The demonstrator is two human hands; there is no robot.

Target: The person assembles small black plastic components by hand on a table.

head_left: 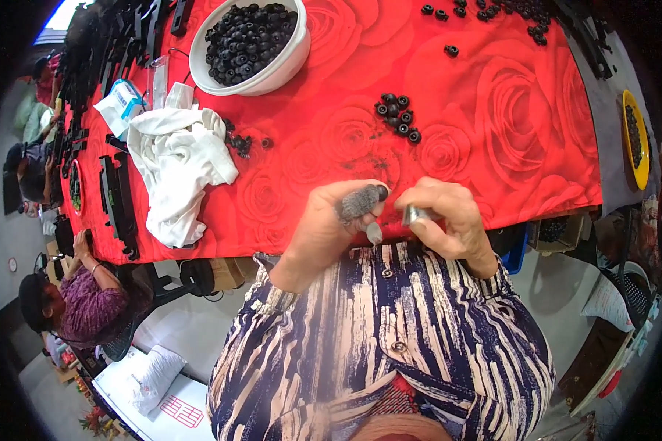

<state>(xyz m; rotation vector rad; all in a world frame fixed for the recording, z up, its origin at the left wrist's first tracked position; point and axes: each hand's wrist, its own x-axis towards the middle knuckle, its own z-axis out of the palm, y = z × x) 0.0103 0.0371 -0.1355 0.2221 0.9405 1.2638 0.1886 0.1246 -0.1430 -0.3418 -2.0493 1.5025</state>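
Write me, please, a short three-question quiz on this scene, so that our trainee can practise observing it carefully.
1. True or false: the white bowl holds a heap of small black parts.
2. Which of these lies on the red tablecloth, to the left of the left hand?
A) a yellow dish
B) a white cloth
C) a blue crate
3. What does the right hand hold?

Key:
1. True.
2. B.
3. A small silvery object that looks metallic; its exact kind cannot be told.
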